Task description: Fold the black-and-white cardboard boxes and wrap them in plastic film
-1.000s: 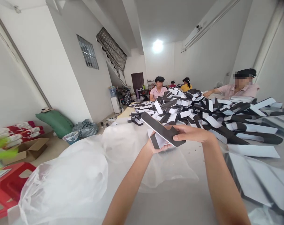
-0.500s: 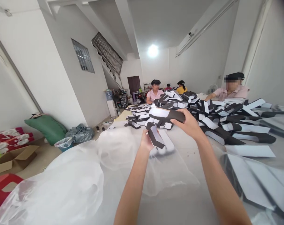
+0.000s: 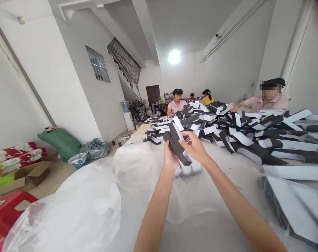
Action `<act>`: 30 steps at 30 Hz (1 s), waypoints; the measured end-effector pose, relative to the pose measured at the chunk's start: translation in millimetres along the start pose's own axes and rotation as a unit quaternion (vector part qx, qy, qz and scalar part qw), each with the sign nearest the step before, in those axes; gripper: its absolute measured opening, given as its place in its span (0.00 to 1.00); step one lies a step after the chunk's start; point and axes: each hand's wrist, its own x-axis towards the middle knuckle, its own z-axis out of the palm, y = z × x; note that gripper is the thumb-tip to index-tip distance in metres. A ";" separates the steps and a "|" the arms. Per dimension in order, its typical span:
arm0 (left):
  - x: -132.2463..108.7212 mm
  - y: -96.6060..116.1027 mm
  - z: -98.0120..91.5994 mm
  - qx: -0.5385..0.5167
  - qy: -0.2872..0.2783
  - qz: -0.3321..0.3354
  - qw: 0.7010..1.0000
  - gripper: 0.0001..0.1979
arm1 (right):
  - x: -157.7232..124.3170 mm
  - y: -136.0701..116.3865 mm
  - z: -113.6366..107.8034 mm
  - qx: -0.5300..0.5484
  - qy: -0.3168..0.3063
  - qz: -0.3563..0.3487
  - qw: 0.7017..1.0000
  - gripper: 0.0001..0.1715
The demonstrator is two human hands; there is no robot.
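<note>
Clamps left hand (image 3: 171, 158) on a slim, tilted matte-black card box (image 3: 178, 151) at near centre; grips with right hand (image 3: 197, 145) a second box (image 3: 175, 129), black with white face, alongside; faces a black-and-white heap (image 3: 210, 119), far right.

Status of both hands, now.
Left hand: closed, holding a black piece.
Right hand: closed, holding a second piece beside it.

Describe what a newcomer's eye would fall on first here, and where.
Probably the heap of black-and-white pieces, sprawling from the centre to the right edge. Next, centrally, folded pieces in the left grip, with the right grip at their side. Translucent plastic sheeting fills the lower left.
</note>
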 end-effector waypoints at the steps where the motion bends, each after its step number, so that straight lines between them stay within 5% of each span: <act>1: -0.3 -0.6 1.2 0.004 -0.015 0.016 1.000 0.15 | -0.4 0.4 0.9 -0.016 0.002 0.006 1.000 0.21; 6: -1.6 -2.5 4.4 0.026 -0.051 0.030 0.998 0.18 | -3.4 -0.9 0.8 0.000 -0.044 0.066 0.997 0.26; 13: -9.2 -3.9 10.1 0.045 0.062 0.046 0.996 0.16 | -10.0 4.3 6.2 -0.049 -0.091 0.062 0.993 0.33; 21: -0.6 -1.6 3.0 0.064 0.102 0.061 0.991 0.17 | -17.0 -3.1 7.1 0.001 -0.165 0.104 0.981 0.35; 30: 7.8 4.3 -5.7 0.075 0.118 0.107 0.984 0.15 | -19.7 -6.0 4.9 -0.028 -0.188 0.063 0.980 0.33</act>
